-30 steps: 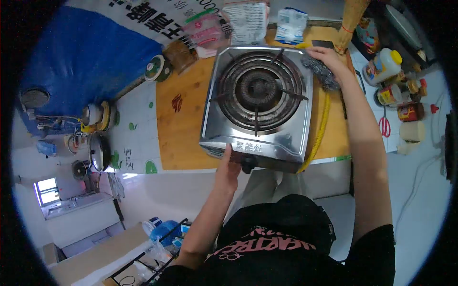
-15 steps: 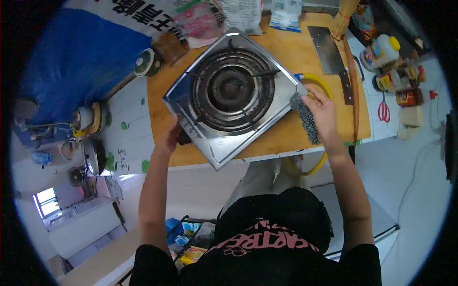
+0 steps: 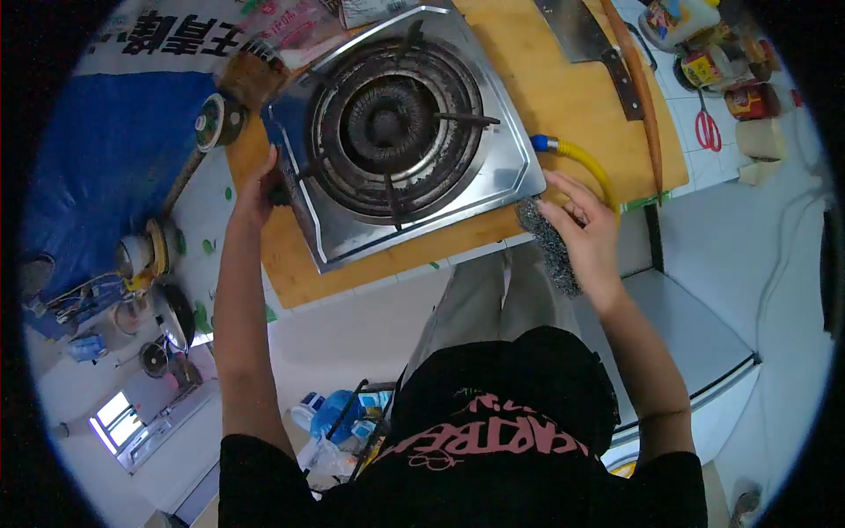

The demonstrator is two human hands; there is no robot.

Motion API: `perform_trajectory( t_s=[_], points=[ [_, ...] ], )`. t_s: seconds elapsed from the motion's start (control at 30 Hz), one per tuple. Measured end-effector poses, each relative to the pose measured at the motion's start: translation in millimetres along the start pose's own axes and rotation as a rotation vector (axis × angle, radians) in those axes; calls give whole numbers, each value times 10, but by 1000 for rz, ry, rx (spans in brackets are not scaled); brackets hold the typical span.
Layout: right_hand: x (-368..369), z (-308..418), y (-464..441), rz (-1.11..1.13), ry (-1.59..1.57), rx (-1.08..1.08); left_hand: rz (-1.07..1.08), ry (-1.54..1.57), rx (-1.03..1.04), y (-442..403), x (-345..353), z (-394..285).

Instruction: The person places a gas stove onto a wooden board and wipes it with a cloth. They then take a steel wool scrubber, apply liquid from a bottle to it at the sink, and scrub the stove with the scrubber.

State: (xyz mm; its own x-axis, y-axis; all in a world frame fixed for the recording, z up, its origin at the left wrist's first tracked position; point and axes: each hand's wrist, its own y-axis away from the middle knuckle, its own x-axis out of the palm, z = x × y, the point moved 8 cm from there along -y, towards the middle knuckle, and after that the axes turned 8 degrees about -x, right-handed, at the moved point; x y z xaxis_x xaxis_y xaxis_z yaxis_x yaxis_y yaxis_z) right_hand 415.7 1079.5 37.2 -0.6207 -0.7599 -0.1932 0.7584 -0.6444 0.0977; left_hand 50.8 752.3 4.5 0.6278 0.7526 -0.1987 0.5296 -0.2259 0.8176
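A square stainless-steel gas stove [image 3: 502,180] with a black round burner and pan supports sits askew on the wooden board. My left hand [image 3: 255,192] grips its left side; the fingertips are partly hidden behind the edge. A grey steel wool scrubber [image 3: 553,251] hangs from my right hand [image 3: 588,236], pinched under the thumb. The fingers of that hand reach to the stove's near right corner. Just beyond them, a yellow gas hose [image 3: 588,163] with a blue end runs from the stove's right side.
On the wooden board [image 3: 510,79] lies a cleaver [image 3: 581,35] beside a long wooden stick [image 3: 647,114]. Red-handled scissors [image 3: 707,130] and several jars are at the right. A lidded pot [image 3: 218,121] stands left of the stove. Plastic bags [image 3: 290,26] lie behind it.
The stove has turned clockwise, its near corner swinging left. My left hand has moved up and left with its side. The right hand still holds the scrubber, and the view has shifted.
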Motion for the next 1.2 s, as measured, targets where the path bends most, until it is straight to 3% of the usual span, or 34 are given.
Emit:
perform_trajectory(
  t_s=[0.03,0.1,0.17,0.23,0.3,0.33,0.37,0.4,0.47,0.53,0.6,0.73,0.8,1.03,1.2],
  points=[
    [-19,-35,21,-11,-36,-5,-3,-6,-7,3,2,36],
    [-156,-152,44,-17,-128,59,-352,-135,215,114,-204,-96],
    [-278,-259,99,-112,-385,224,-778,-119,834,851,-45,-374],
    [-381,-604,184,-243,-526,348,-975,-486,1092,1616,701,-562],
    [-416,-820,302,-383,-699,487,-748,-759,1274,1871,1447,-353],
    [-379,-837,324,-387,-717,499,-464,-963,1398,2068,2011,-400],
    [-325,-842,319,-415,-854,481,-135,-767,1240,1817,2182,-156],
    [-269,-842,315,-447,-993,462,-164,-1091,1359,2037,2649,-304],
    [-178,-877,300,-413,-1031,435,-124,-1122,1375,1905,2950,-255],
    [-136,-914,284,-217,-753,334,-213,-1128,1342,1752,3099,-348],
    [-109,-928,259,-245,-832,301,-238,-1191,1325,1621,3143,-338],
    [-360,-364,-72,-301,-383,-200,-289,-1252,1322,1543,3236,-419],
    [-293,-271,-203,-360,-354,-336,-282,-1331,1330,1536,3301,-450],
    [-107,-330,-41,-120,-272,-369,-234,-1395,1293,1395,3379,-442],
    [-324,-454,-113,-263,-337,-313,-255,-1354,1312,1386,3357,-450]
  ],
)
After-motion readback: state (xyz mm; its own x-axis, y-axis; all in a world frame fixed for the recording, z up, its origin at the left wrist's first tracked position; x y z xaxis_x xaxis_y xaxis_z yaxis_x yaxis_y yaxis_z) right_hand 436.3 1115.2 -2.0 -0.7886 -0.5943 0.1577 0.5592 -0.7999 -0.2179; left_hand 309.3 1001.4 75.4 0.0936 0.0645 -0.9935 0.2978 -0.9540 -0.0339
